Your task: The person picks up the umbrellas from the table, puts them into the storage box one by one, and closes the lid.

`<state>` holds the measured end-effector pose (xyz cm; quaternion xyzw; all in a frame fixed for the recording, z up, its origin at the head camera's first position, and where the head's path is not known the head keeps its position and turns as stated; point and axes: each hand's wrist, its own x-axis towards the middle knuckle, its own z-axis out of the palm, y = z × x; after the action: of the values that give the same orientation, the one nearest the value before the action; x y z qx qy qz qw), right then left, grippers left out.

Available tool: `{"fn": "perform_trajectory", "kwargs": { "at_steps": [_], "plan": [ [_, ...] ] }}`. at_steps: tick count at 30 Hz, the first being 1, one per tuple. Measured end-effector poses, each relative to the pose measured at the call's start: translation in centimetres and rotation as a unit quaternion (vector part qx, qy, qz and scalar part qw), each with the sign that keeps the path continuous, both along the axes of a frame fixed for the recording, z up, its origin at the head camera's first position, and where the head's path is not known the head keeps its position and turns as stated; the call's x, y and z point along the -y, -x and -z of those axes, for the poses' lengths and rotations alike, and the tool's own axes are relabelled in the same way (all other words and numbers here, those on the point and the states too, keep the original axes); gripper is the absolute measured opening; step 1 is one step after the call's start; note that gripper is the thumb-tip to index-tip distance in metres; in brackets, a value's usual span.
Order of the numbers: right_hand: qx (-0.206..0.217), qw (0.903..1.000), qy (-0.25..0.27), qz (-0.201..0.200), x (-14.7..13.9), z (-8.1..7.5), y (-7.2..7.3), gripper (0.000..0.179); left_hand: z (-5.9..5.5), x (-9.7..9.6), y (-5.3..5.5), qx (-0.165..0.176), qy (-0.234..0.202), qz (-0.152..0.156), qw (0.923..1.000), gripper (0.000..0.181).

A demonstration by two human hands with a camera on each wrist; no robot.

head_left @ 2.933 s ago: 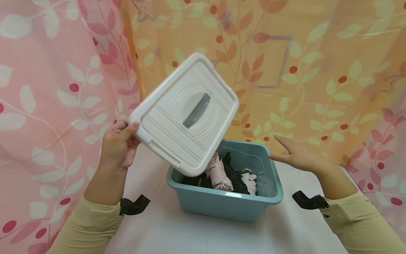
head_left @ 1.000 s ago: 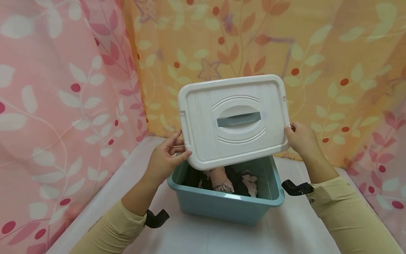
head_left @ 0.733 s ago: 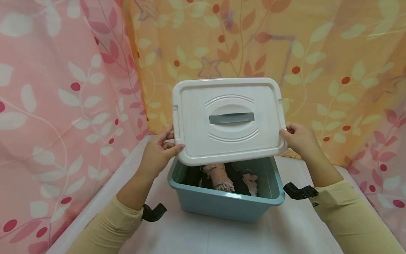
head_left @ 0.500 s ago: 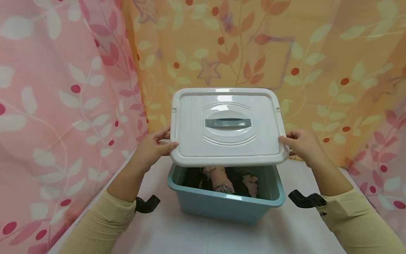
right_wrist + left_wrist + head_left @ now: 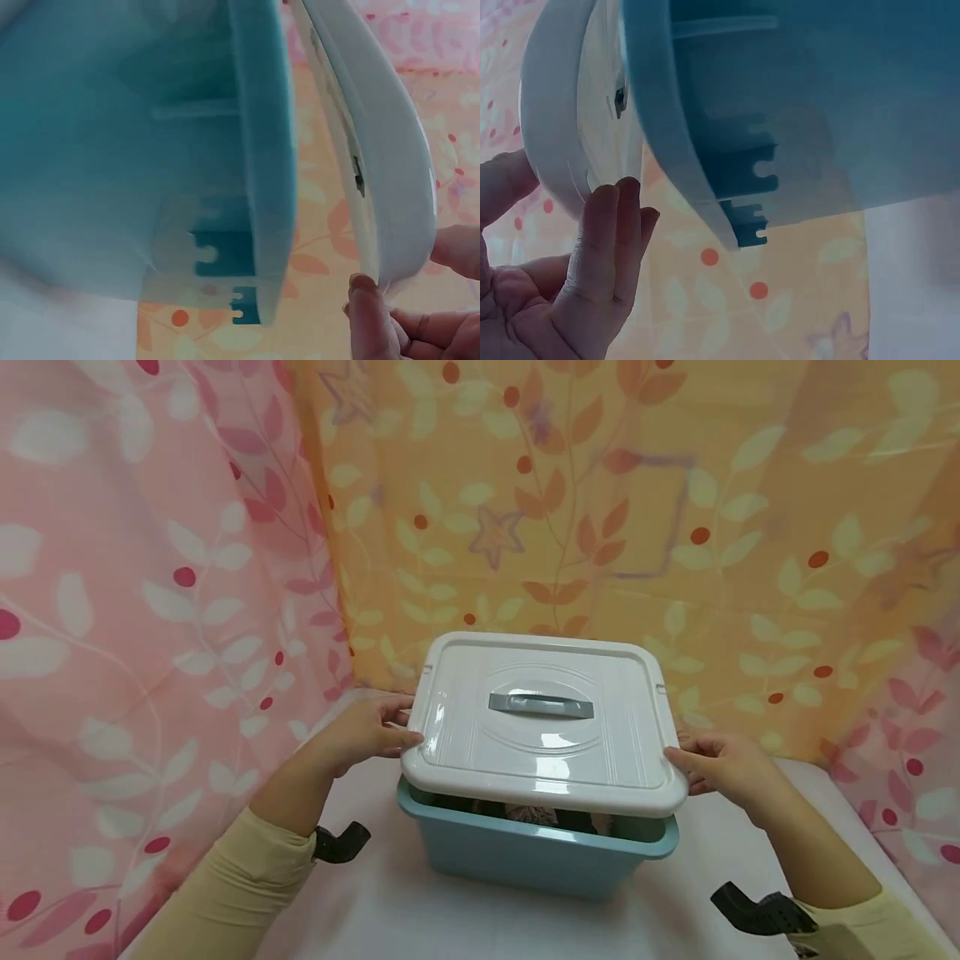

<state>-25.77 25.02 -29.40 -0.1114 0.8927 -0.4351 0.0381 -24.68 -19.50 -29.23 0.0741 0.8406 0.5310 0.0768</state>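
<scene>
A white plastic lid (image 5: 465, 718) with a grey handle (image 5: 542, 706) is held just above a blue storage bin (image 5: 525, 860). My left hand (image 5: 363, 727) pinches its left edge, thumb on top and fingers beneath. At the opposite edge my right hand (image 5: 731, 772) pinches it the same way. Both wrist views show a gap between the lid (image 5: 551, 97) and the bin's rim (image 5: 266, 150). Through the front gap a strip of the folded cloth (image 5: 532, 814) inside shows; the lid hides the rest.
The bin stands on a white-covered table (image 5: 480, 927). A pink leaf-patterned curtain (image 5: 150, 610) hangs at the left, and an orange one (image 5: 570, 527) hangs close behind the bin. Black wrist mounts (image 5: 341, 843) stick out from both sleeves.
The lid was tilted up in the left hand alone; the right hand then took its right edge. Both hands have levelled it and brought it down over the bin, covering most of the cloth.
</scene>
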Motion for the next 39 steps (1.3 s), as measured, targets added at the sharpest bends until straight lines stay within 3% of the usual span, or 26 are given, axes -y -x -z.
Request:
{"fn": "perform_trajectory", "kwargs": {
  "at_steps": [5,12,19,27,33,39],
  "plan": [
    [0.04,0.998,0.049,-0.002,-0.4,1.3,-1.0,0.061,0.6,0.0,0.0,0.014,0.005,0.014,0.9998,0.057],
    [0.073,0.9961,0.048,-0.013,-0.4,2.4,-1.4,0.062,1.1,0.6,-0.4,0.028,0.029,0.035,0.9986,0.057],
    [0.092,0.9943,0.048,-0.026,-0.6,2.9,-1.4,0.062,1.3,0.3,-0.4,0.031,0.048,0.03,0.9979,0.065],
    [0.095,0.9945,0.039,-0.022,-0.3,3.3,-1.5,0.072,1.9,0.8,0.0,0.031,0.063,0.037,0.9968,0.063],
    [0.102,0.9939,0.031,-0.026,0.0,3.7,-1.6,0.074,2.1,0.8,-0.1,0.055,0.06,0.04,0.9959,0.057],
    [0.104,0.9941,0.008,-0.029,-0.1,3.6,-1.4,0.075,2.6,0.6,0.0,0.072,0.053,0.033,0.9954,0.063]
  ]
}}
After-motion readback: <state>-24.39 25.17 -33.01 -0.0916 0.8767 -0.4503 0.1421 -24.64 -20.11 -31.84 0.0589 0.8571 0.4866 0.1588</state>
